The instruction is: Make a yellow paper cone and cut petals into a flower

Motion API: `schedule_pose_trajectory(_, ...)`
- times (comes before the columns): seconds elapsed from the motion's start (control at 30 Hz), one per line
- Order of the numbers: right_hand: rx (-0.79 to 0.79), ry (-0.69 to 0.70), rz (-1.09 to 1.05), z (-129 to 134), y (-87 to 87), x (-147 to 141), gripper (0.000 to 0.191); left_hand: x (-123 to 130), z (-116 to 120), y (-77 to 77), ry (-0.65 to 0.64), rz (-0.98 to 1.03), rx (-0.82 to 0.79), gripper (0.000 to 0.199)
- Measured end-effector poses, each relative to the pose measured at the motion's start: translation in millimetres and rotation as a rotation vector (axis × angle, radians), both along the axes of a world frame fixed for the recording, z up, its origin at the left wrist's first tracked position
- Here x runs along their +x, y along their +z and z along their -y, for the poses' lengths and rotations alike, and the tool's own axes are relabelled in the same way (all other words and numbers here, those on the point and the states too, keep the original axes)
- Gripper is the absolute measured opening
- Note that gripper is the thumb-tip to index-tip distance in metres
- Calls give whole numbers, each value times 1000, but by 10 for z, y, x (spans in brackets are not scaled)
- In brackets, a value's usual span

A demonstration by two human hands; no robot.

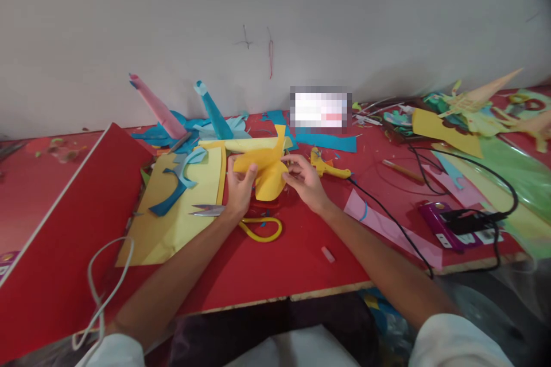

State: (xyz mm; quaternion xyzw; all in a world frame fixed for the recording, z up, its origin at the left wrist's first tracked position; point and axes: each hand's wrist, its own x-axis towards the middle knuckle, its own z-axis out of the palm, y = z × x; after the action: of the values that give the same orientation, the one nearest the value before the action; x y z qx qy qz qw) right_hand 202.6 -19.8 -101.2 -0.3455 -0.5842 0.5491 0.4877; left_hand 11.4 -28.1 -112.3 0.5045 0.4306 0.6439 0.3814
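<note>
A curved piece of yellow paper (269, 180) is held up over the middle of the red table, between both hands. My left hand (241, 183) grips its left side, thumb in front. At its right edge my right hand (303, 178) pinches the paper between thumb and fingers. Below my left hand lie scissors (262, 229) with yellow handles, their blades pointing left and partly covered by the wrist. Just right of my right hand rests a yellow glue gun (329, 169) with a black cord.
Yellow sheets (189, 223) with blue scraps lie left, beside an upright red board (73, 241). Pink (157, 106) and blue paper cones (213, 112) stand behind. At right are a pink strip (391, 229), a purple box (443, 226) with a black plug, and a pencil (402, 171).
</note>
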Motion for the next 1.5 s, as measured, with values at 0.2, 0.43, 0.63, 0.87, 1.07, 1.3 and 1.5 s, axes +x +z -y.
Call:
schedule_pose_trajectory(0.2,62,-87,20,-19,-27,20,49,54,-22,61,-37,142,-81,63)
schedule_pose_trajectory(0.43,233,-152,234,43,-11,10,40,5,-70,75,-47,279,-149,55)
schedule_pose_trajectory(0.63,235,-138,253,61,23,-9,37,36,-4,136,-45,87,-70,52)
schedule_pose_trajectory(0.87,151,-170,214,7,-42,10,44,43,36,132,-129,-2,-66,50)
schedule_pose_trajectory(1.07,91,-131,144,-29,-61,5,41,51,31,116,-167,7,-80,52)
schedule_pose_trajectory(1.3,-22,-20,98,-5,-12,4,42,48,32,122,-157,105,-113,55)
schedule_pose_trajectory(1.5,-38,19,77,13,13,-11,41,34,19,91,-125,66,-111,52)
